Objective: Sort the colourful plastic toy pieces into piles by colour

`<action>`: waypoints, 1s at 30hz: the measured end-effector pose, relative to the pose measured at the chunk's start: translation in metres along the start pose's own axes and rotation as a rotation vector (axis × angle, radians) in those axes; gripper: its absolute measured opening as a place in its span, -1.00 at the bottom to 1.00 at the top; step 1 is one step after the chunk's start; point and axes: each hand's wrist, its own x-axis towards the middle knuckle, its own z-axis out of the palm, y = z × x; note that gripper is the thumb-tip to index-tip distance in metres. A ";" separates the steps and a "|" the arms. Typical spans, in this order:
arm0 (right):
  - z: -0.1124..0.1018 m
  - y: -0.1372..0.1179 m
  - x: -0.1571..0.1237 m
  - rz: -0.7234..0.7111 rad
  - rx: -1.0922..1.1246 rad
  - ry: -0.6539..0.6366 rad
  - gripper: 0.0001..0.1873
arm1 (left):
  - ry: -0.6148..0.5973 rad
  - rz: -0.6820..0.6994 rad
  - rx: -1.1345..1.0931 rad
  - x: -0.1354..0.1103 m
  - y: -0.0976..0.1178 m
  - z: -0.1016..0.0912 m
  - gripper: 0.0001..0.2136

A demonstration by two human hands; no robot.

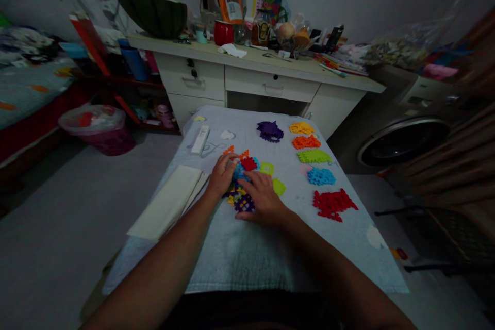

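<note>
A mixed heap of flat, toothed plastic building pieces (249,164) in orange, red, blue, green, yellow and purple lies mid-table, between and under my hands. My left hand (222,175) is at the heap's left side, its fingers bent together against the blue pieces (238,171); what they pinch is hidden. From the right, my right hand (265,201) reaches over the heap, thumb apart from the stretched fingers, touching the pieces. Near its thumb are purple pieces (244,203), and a green piece (278,186) lies just beyond its knuckles.
Sorted piles line the table's right: yellow (301,128), orange (306,142), green (314,156), blue (322,176) and red (334,204). A purple pile (270,131) sits farther back. Left are a folded white sheet (166,201) and a white power strip (200,139). A desk (270,81) stands behind.
</note>
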 end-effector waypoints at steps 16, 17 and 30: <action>-0.031 0.050 -0.012 0.366 -0.067 0.091 -0.25 | -0.037 -0.056 -0.030 -0.001 -0.003 0.002 -0.69; -0.035 0.054 -0.020 0.378 -0.054 0.059 -0.23 | -0.042 -0.056 -0.026 -0.001 -0.003 0.002 -0.69; -0.063 0.063 -0.038 0.489 0.133 -0.094 -0.84 | -0.054 -0.056 0.008 0.000 -0.003 0.003 -0.70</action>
